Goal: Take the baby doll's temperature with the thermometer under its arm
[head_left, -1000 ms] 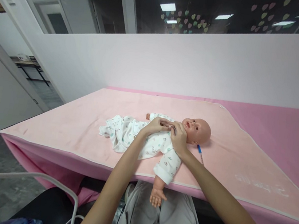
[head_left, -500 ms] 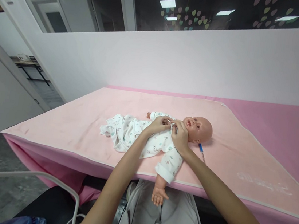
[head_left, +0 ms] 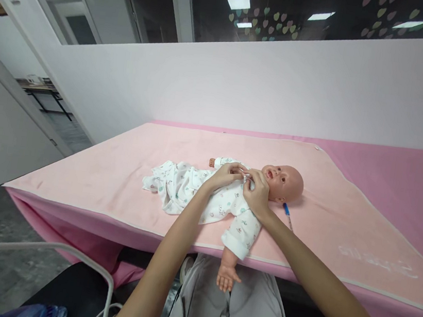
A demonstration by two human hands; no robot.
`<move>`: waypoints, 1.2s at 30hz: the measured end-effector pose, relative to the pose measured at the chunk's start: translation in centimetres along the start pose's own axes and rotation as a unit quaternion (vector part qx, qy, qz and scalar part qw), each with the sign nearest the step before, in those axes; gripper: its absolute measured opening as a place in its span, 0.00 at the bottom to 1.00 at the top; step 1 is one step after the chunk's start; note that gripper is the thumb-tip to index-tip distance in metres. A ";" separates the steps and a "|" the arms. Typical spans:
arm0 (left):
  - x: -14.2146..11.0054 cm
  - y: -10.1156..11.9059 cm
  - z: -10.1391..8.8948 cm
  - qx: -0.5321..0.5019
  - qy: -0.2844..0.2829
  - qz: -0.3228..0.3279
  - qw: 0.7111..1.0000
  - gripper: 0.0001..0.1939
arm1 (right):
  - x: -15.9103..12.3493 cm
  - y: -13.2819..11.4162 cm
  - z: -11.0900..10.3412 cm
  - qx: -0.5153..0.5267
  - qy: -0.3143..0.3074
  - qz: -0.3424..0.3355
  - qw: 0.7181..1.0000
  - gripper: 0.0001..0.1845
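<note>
Both hands, left (head_left: 225, 175) and right (head_left: 257, 191), pinch the collar of a doll's romper (head_left: 206, 195) shut at its neck, the doll (head_left: 284, 182) lying mid-counter (head_left: 115, 177), already dressed, one arm over the near edge.

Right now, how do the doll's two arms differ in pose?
The doll's near arm sticks out past the table edge, its bare hand hanging over the person's lap; the far arm lies on the pink mat. The near arm's sleeve shows in full; the far arm is partly hidden behind the left hand. Both wear the same white printed sleeve.
</note>
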State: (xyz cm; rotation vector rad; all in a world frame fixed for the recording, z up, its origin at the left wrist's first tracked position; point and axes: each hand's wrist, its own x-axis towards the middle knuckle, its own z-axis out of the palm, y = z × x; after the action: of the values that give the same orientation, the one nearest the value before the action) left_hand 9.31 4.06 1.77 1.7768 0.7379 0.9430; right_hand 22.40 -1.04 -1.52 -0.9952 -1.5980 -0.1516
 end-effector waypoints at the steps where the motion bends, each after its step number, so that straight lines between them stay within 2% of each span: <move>1: 0.0 0.0 0.0 0.001 0.005 0.008 1.000 0.12 | 0.0 0.0 0.0 0.003 -0.001 -0.003 1.000 0.15; 6: -0.1 0.3 0.1 0.000 -0.002 0.032 0.999 0.08 | 0.0 0.0 -0.1 0.006 -0.011 0.001 1.000 0.16; 13: -0.3 0.7 0.1 0.040 -0.024 0.033 0.998 0.15 | 0.1 0.1 0.0 0.023 -0.002 0.004 1.000 0.15; 17: -0.4 0.5 -0.1 0.027 -0.038 0.037 0.998 0.19 | 0.1 0.1 0.0 0.038 0.012 0.010 0.999 0.15; 22: -0.3 0.2 -0.3 0.017 -0.019 0.010 1.000 0.14 | 0.1 0.1 0.0 0.037 0.020 -0.005 0.999 0.15; 27: -0.1 -0.1 -0.4 0.014 -0.038 0.001 0.999 0.15 | 0.2 0.0 -0.1 0.031 0.018 -0.010 0.999 0.15; 36: -0.3 -0.1 -0.4 -0.049 0.014 -0.008 0.999 0.14 | -0.1 0.2 0.0 0.029 -0.010 -0.013 0.999 0.15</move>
State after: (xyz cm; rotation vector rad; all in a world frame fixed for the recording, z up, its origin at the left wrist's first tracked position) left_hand 8.84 4.03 1.69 1.6725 0.7099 0.9794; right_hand 22.54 -0.96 -1.70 -0.9329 -1.6254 -0.1131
